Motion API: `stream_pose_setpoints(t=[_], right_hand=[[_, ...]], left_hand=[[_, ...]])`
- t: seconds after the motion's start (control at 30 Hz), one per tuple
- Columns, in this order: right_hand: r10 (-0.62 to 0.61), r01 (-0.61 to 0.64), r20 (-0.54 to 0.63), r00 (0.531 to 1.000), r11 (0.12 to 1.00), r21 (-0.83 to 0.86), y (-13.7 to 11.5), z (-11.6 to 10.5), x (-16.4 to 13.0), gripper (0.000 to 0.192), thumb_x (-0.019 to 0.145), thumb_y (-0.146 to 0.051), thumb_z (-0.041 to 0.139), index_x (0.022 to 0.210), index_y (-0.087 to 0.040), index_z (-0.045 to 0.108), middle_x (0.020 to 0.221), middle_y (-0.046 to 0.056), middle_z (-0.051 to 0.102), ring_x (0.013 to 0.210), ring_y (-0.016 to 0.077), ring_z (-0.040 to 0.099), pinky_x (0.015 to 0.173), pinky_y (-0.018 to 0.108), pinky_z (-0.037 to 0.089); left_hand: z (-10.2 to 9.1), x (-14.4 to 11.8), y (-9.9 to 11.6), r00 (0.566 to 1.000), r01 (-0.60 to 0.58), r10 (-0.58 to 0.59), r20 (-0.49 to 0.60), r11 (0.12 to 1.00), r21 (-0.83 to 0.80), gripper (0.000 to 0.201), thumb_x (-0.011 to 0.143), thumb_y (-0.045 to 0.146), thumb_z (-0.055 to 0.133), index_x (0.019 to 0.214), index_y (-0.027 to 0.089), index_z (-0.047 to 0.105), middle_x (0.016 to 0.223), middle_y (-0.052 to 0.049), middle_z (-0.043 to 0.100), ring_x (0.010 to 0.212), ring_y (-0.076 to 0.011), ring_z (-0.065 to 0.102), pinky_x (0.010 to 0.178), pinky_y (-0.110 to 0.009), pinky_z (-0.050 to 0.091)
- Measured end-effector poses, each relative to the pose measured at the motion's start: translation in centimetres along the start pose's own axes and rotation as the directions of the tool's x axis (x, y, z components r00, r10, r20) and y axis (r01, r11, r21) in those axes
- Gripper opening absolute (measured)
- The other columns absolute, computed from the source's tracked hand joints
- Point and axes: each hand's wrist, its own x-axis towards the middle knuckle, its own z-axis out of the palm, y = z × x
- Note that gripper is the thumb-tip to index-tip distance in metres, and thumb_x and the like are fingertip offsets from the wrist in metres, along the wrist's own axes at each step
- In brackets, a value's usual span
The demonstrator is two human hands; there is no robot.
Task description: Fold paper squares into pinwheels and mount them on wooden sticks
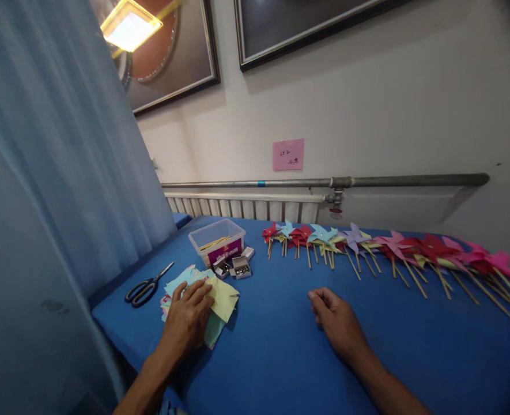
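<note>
My left hand (191, 316) lies over a loose pile of cut paper sheets (177, 280) in light blue, pink and pale yellow, its fingers stretched across the top. A pale yellow sheet (224, 297) sticks out to the right from beneath the fingertips. On the blue cloth, well right of the pile, rests my right hand (335, 320), closed with the thumb against the curled fingers. Nothing shows in it, though its palm side is hidden. Black-handled scissors (144, 291) lie left of the paper. Small boxes of metal pins (241, 268) stand just beyond it.
A clear plastic tub (218, 236) holding thin sticks (214, 242) stands behind the pin boxes. Several paper pinwheels (395, 245) on sticks line the back and right of the blue-covered table (276, 357). A blue curtain (64, 173) hangs at left; a pipe (298, 183) runs along the wall.
</note>
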Motion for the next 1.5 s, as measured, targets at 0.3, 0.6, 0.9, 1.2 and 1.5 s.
stream_pose_setpoints(t=[0.3, 0.6, 0.9, 1.2, 1.5], right_hand=[[-0.039, 0.04, -0.026, 0.999, 0.999, 0.028, -0.1, 0.1, -0.1, 0.034, 0.086, -0.053, 0.05, 0.07, -0.024, 0.051, 0.055, -0.006, 0.048, 0.047, 0.013, 0.047, 0.047, 0.025, 0.036], [0.003, -0.047, 0.072, 0.997, 0.782, 0.621, -0.7, -1.2, 0.0, 0.064, 0.083, -0.076, 0.05, 0.11, -0.02, 0.069, 0.105, 0.012, 0.074, 0.094, 0.0274, 0.069, 0.084, 0.041, 0.053], [0.015, -0.114, 0.149, 0.989, 0.715, 0.689, -1.4, -0.8, -0.1, 0.056, 0.082, -0.065, 0.064, 0.114, -0.018, 0.068, 0.109, 0.013, 0.076, 0.106, 0.0295, 0.068, 0.091, 0.042, 0.052], [0.187, -0.152, 0.033, 0.982, 0.664, 0.732, -1.1, -0.3, 0.0, 0.049, 0.065, -0.046, 0.087, 0.101, -0.017, 0.073, 0.092, 0.009, 0.079, 0.088, 0.0289, 0.074, 0.081, 0.04, 0.057], [0.123, -0.206, 0.166, 0.978, 0.634, 0.745, -1.8, -0.6, -0.2, 0.048, 0.072, -0.048, 0.082, 0.104, -0.014, 0.071, 0.095, 0.012, 0.079, 0.091, 0.0296, 0.074, 0.08, 0.039, 0.057]], left_hand=[[-3.6, 7.8, 5.1, 0.87, 0.212, -0.44, -0.222, 0.741, -0.637, 0.02, 0.089, 0.033, 0.056, 0.088, 0.02, 0.07, 0.093, -0.008, 0.074, 0.091, -0.0215, 0.066, 0.087, -0.036, 0.049], [3.5, 14.2, 15.7, 0.8, 0.546, -0.018, 0.6, -0.393, -0.74, 0.037, 0.061, 0.04, 0.08, 0.079, 0.014, 0.061, 0.068, -0.003, 0.065, 0.056, -0.0126, 0.056, 0.048, -0.023, 0.04], [7.5, 12.2, 16.4, 0.731, 0.587, -0.12, 0.672, -0.39, -0.709, 0.037, 0.057, 0.04, 0.082, 0.07, 0.015, 0.058, 0.06, 0.0, 0.061, 0.053, -0.0116, 0.054, 0.049, -0.023, 0.038], [7.2, 12.5, 17.0, 0.741, 0.543, -0.182, 0.646, -0.403, -0.737, 0.039, 0.049, 0.038, 0.086, 0.07, 0.013, 0.064, 0.059, -0.002, 0.067, 0.05, -0.0123, 0.056, 0.052, -0.024, 0.042], [7.9, 12.7, 16.7, 0.78, 0.507, -0.23, 0.582, -0.313, -0.803, 0.033, 0.053, 0.035, 0.08, 0.07, 0.014, 0.062, 0.059, -0.001, 0.065, 0.049, -0.0111, 0.052, 0.052, -0.024, 0.042]])
